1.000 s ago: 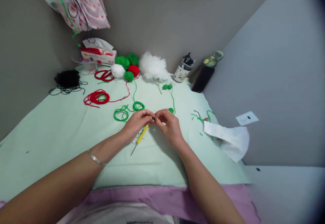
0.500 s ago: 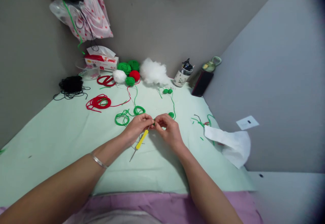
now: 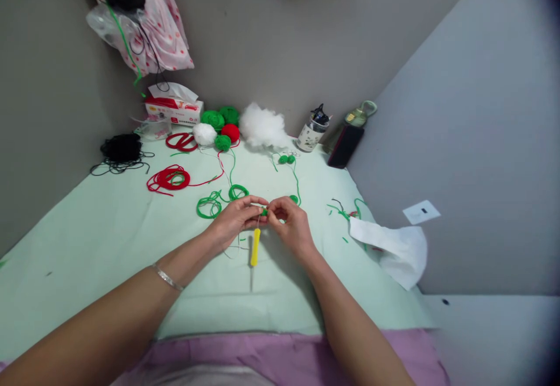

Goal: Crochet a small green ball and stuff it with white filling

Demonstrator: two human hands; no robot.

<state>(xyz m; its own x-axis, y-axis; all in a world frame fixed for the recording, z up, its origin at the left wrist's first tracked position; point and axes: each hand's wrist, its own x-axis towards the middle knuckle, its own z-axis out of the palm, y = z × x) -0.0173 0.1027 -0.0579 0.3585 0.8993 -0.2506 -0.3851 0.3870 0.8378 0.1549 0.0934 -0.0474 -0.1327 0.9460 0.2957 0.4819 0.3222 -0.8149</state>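
Head view. The left hand [image 3: 234,221] and right hand [image 3: 292,224] meet over the middle of the worktop [image 3: 109,240], which has a pale green cover. Both pinch a small green crochet piece [image 3: 264,212] between closed fingertips. The crochet hook [image 3: 255,247], with its yellow handle, points toward the near edge just below the fingers. I cannot tell whether a finger grips it or it lies loose.

Hazards, as I judge them:
- If the hook is unsupported, it may slide out of its loop and stitches could run.
- A slackened pinch would let the piece drop.
- The green yarn coils [image 3: 209,205] lie just beyond the left hand, so a pulled strand may snag or drag them into the red yarn coil [image 3: 168,179].

Surface and room:
- The far edge carries yarn balls [image 3: 219,123], white stuffing [image 3: 262,125] and a tissue box [image 3: 174,111].
- Black yarn [image 3: 120,148] sits at the far left corner.
- A white sheet [image 3: 394,243] overhangs the right edge.
- Plain grey walls [image 3: 459,112] meet behind the worktop, and a spotted bag [image 3: 160,30] hangs on them.
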